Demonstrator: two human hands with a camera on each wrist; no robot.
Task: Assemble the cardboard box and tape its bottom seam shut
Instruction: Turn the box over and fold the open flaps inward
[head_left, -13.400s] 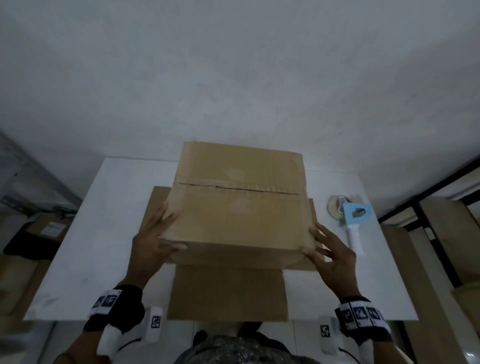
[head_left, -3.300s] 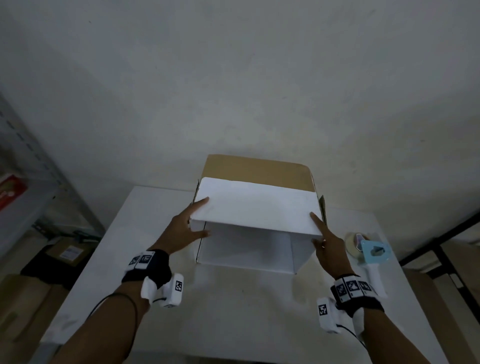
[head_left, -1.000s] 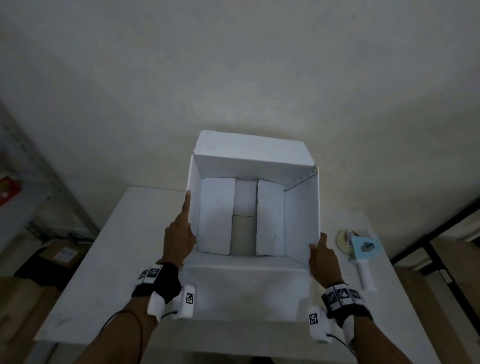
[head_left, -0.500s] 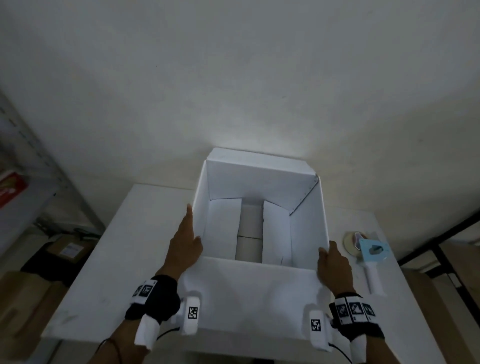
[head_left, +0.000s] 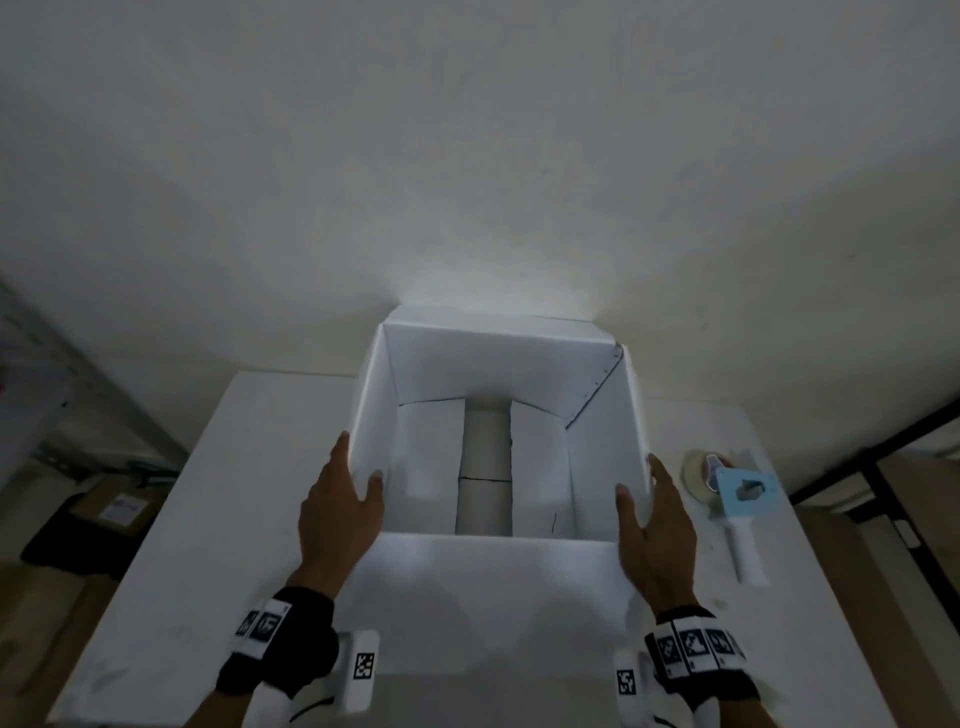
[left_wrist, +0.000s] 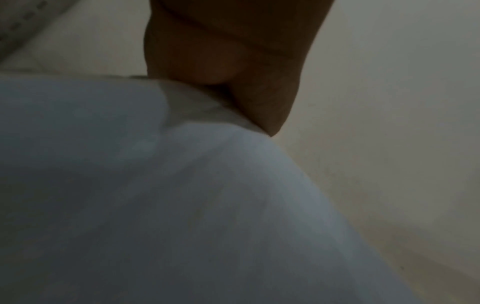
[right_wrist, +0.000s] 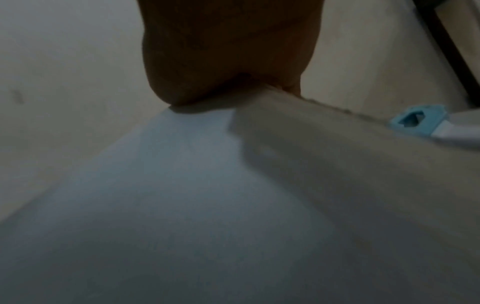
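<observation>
Plain off-white wall (head_left: 467, 156) ahead, faintly marked, brightest just above the far edge of the white table (head_left: 218, 493). Dim light overall. Grey metal shelving (head_left: 31, 374) at left. Brown cartons (head_left: 122, 512) on the floor beside a dark bag (head_left: 67, 545). Black frame (head_left: 883, 457) with wood panels (head_left: 924, 499) at right.

no legible text, only wristband markers (head_left: 262, 626)
</observation>
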